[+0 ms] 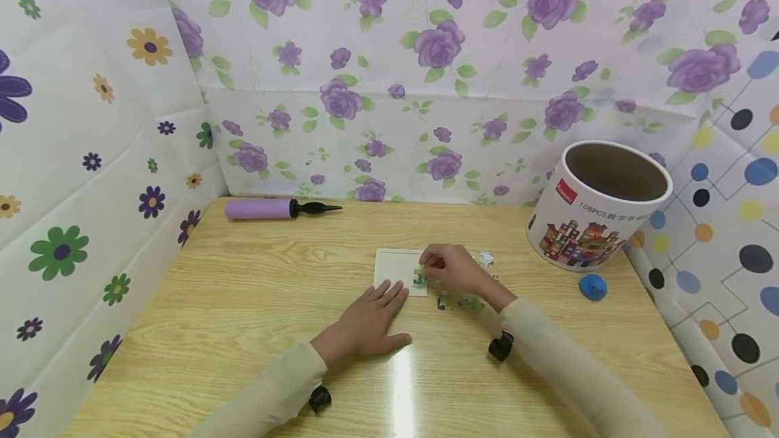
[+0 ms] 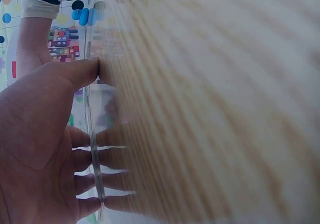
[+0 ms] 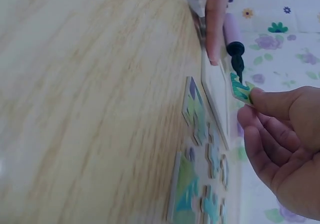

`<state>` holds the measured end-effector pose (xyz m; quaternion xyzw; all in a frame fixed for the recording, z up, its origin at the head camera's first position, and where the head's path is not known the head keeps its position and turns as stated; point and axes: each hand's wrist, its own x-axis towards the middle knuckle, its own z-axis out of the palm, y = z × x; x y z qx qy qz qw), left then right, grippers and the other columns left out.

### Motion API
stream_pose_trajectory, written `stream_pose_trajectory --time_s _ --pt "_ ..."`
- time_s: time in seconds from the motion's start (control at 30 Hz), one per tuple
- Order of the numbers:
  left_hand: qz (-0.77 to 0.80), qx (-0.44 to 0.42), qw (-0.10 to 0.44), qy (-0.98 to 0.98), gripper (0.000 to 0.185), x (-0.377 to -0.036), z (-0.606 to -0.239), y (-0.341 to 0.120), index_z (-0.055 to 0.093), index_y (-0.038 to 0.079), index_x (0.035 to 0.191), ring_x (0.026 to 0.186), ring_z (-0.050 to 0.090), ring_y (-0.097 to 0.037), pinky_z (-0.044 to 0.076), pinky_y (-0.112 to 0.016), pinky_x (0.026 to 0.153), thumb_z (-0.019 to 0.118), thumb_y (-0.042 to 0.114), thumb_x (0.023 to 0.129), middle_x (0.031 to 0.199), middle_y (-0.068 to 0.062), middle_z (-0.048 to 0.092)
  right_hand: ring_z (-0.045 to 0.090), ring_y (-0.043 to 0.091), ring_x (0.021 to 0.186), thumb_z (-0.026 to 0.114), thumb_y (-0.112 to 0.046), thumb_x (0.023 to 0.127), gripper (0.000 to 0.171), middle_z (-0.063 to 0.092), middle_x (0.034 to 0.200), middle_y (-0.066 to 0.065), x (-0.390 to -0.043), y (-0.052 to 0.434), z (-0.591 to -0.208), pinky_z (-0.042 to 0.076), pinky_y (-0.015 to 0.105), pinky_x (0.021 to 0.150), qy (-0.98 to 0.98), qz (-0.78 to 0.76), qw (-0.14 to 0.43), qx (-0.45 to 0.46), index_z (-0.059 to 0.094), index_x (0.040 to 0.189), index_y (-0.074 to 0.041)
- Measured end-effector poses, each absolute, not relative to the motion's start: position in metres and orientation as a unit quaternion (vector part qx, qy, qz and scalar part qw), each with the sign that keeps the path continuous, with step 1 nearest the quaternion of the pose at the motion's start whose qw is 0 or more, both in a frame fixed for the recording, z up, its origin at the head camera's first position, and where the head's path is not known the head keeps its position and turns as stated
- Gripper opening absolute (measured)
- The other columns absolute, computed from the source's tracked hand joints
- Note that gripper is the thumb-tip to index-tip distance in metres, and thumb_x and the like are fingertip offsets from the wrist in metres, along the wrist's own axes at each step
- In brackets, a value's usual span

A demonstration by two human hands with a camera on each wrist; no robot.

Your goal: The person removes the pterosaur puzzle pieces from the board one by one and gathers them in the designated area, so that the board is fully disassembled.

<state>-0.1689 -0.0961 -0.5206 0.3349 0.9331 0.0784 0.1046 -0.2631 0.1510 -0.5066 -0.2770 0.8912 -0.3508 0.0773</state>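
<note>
Left hand: flat on the wooden table, fingers straight, tips on the near edge of the pale card. Right hand: fingertips pinched on a green puzzle piece over the card's right edge; the right wrist view alone shows the piece raised off the card. Loose puzzle pieces: beside the card, mostly hidden from the head view. Printed tub, blue lump, purple pump: head view, well apart.
</note>
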Motion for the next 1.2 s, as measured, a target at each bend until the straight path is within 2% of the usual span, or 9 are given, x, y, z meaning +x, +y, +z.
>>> stream_pose_trajectory --time_s 0.3,0.6,0.9,1.2 --pt "0.079 0.337 0.101 0.933 0.088 -0.169 -0.522 -0.096 0.024 0.009 0.163 0.156 0.019 -0.031 0.024 -0.051 0.123 0.044 0.066 0.100 0.169 -0.009 0.023 0.067 0.009 0.082 0.076 -0.015 0.094 0.013 0.072 0.094 -0.004 -0.253 0.180 -0.505 0.057 0.030 0.074 0.892 -0.368 0.036 -0.261 0.074 0.107 -0.010" --pt "0.081 0.342 0.096 0.931 0.087 -0.168 -0.522 -0.096 0.024 0.009 0.163 0.156 0.020 -0.032 0.024 -0.052 0.123 0.044 0.065 0.100 0.169 -0.010 0.023 0.068 0.011 0.082 0.076 -0.015 0.094 0.016 0.074 0.094 -0.002 -0.240 0.212 -0.501 0.057 0.031 0.073 0.900 -0.375 0.023 -0.223 0.077 0.107 -0.007" --pt "0.083 0.342 0.095 0.931 0.087 -0.168 -0.522 -0.097 0.025 0.009 0.163 0.156 0.020 -0.033 0.025 -0.052 0.123 0.044 0.066 0.100 0.169 -0.011 0.023 0.069 0.010 0.085 0.076 -0.020 0.095 0.013 0.075 0.098 -0.004 -0.227 0.245 -0.504 0.056 0.031 0.074 0.914 -0.361 0.026 -0.185 0.079 0.106 -0.015" --pt "0.082 0.342 0.093 0.931 0.087 -0.168 -0.523 -0.097 0.025 0.010 0.163 0.156 0.020 -0.033 0.025 -0.052 0.123 0.043 0.067 0.100 0.169 -0.010 0.023 0.069 0.012 0.087 0.075 -0.017 0.094 0.012 0.076 0.100 -0.001 -0.216 0.273 -0.510 0.057 0.031 0.076 0.923 -0.348 0.039 -0.161 0.080 0.105 -0.014"
